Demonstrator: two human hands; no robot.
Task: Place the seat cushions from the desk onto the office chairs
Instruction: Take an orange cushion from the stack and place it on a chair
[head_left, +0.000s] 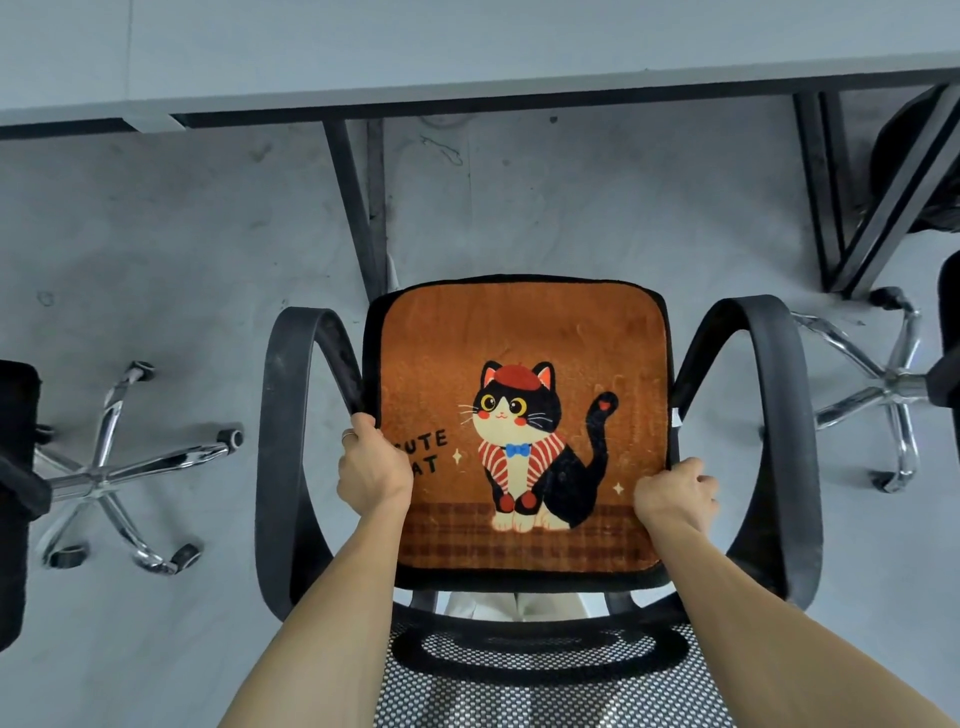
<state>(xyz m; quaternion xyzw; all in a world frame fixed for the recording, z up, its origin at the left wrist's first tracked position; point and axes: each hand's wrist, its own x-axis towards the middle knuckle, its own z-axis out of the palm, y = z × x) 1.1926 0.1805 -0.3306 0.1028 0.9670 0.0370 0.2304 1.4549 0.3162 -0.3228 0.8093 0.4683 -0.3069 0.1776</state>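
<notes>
An orange cat-print seat cushion (519, 431) lies on the office chair (283, 447) between its armrests, the left hand (373, 467) and right hand (675, 493) gripping its side edges.

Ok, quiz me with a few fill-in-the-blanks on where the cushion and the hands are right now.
1. The orange cushion shows a cartoon ____ wearing a red beret.
2. It lies on the seat of the office chair, between the chair's two black ____.
3. The left hand grips the cushion's left edge, and the right hand grips its ____ edge.
Missing words: cat; armrests; right.
</notes>
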